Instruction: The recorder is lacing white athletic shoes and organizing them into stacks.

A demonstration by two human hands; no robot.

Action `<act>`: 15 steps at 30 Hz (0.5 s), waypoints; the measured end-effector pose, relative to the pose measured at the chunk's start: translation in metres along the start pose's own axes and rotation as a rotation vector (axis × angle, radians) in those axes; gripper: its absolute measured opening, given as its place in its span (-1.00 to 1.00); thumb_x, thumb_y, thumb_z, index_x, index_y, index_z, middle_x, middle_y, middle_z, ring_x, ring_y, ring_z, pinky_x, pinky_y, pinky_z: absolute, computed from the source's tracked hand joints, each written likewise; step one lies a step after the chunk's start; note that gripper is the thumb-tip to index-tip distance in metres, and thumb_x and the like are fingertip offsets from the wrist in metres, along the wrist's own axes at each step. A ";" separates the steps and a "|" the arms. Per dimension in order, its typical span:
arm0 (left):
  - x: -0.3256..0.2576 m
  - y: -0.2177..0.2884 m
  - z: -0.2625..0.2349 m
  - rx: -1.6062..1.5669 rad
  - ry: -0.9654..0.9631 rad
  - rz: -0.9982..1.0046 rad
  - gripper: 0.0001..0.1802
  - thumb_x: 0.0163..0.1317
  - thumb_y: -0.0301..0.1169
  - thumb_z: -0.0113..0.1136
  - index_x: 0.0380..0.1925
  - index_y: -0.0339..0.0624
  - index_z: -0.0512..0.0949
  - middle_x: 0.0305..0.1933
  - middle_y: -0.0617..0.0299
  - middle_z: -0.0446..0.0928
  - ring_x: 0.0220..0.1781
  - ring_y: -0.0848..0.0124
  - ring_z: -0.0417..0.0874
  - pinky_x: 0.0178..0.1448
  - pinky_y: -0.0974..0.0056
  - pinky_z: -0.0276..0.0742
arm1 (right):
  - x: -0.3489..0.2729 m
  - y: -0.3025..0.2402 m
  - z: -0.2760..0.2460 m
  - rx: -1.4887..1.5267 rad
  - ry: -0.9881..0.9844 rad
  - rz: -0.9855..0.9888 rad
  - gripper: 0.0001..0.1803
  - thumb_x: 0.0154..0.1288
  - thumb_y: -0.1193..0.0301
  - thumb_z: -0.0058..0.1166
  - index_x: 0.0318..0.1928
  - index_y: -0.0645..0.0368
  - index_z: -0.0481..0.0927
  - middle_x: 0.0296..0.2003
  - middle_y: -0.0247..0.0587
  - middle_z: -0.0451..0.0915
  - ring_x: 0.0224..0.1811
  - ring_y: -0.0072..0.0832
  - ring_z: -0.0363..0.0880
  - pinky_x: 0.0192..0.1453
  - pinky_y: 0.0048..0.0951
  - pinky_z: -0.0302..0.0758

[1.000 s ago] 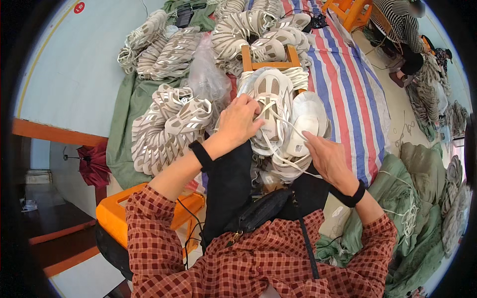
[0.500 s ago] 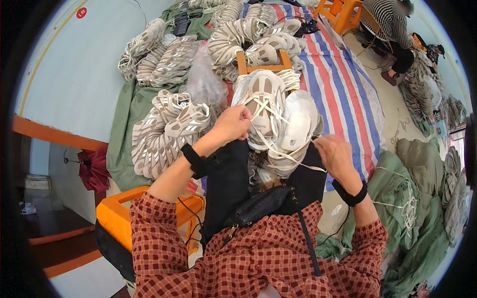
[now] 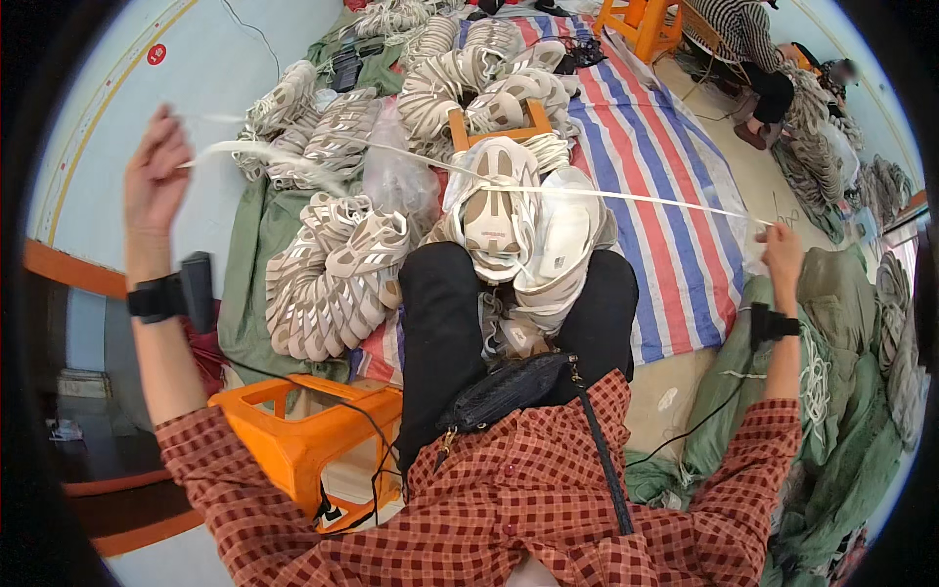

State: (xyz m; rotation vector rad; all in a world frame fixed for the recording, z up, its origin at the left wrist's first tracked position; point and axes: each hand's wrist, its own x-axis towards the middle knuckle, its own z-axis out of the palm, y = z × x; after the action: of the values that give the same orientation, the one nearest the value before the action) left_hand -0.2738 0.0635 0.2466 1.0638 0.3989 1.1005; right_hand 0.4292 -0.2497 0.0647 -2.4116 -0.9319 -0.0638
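Note:
A cream shoelace point(image 3: 665, 200) runs taut from the beige-and-white sneaker point(image 3: 492, 217) in front of my knees out to both sides. Raised far to the left, my left hand point(image 3: 159, 176) is closed on one part of the lace, and a loose length trails blurred beside it. At the far right my right hand point(image 3: 782, 256) pinches the other end. The sneaker rests toe away from me, against a second pale sneaker point(image 3: 559, 264) lying beside it with its inside showing. Both sit just above my knees; what supports them is mostly hidden.
Rows of sneakers point(image 3: 333, 284) stand bundled at left and behind. An orange stool point(image 3: 293, 430) is by my left side. Green sacks point(image 3: 831, 391) lie at right, beyond a striped sheet point(image 3: 655, 147). A person point(image 3: 753, 59) sits at far right. Cables point(image 3: 362, 411) hang from my wrists.
Both hands have spread wide apart, left hand up and left, right hand out right. The lace has drawn from loose loops over the sneaker into a straight stretched line.

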 end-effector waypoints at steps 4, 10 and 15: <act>-0.020 0.111 -0.063 -0.125 0.079 0.099 -0.72 0.32 -0.62 -0.19 0.02 -0.49 0.29 -0.53 0.32 0.13 -0.65 0.60 0.10 -0.58 0.52 0.11 | 0.027 0.077 -0.038 -0.480 0.377 -0.168 -0.69 0.21 0.27 -0.16 -0.33 0.21 0.60 -0.61 -0.19 0.58 -0.66 -0.45 0.52 -0.48 -0.38 0.45; -0.046 0.221 -0.146 0.162 0.117 0.143 -0.67 0.33 -0.64 -0.26 0.09 -0.51 0.22 -0.44 0.23 0.20 -0.50 0.52 0.22 -0.43 0.47 0.28 | 0.044 0.134 -0.095 0.904 -0.112 0.488 -0.77 0.20 0.43 0.00 -0.24 0.36 0.57 -0.56 -0.41 0.53 -0.62 -0.67 0.44 -0.52 -0.68 0.43; -0.047 0.245 -0.169 0.206 -0.039 0.130 -0.59 0.31 -0.67 -0.28 0.17 -0.52 0.12 -0.21 0.05 0.32 -0.21 0.40 0.40 -0.14 0.42 0.43 | 0.029 0.090 -0.105 1.139 0.109 0.498 -0.67 0.19 0.45 0.04 -0.04 0.36 0.48 -0.45 -0.40 0.52 -0.48 -0.71 0.45 -0.42 -0.75 0.42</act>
State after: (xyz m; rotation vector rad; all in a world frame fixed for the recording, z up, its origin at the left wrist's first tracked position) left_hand -0.5461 0.1191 0.3639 1.3064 0.4231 1.1698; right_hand 0.5241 -0.3402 0.1175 -1.4598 -0.1563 0.4054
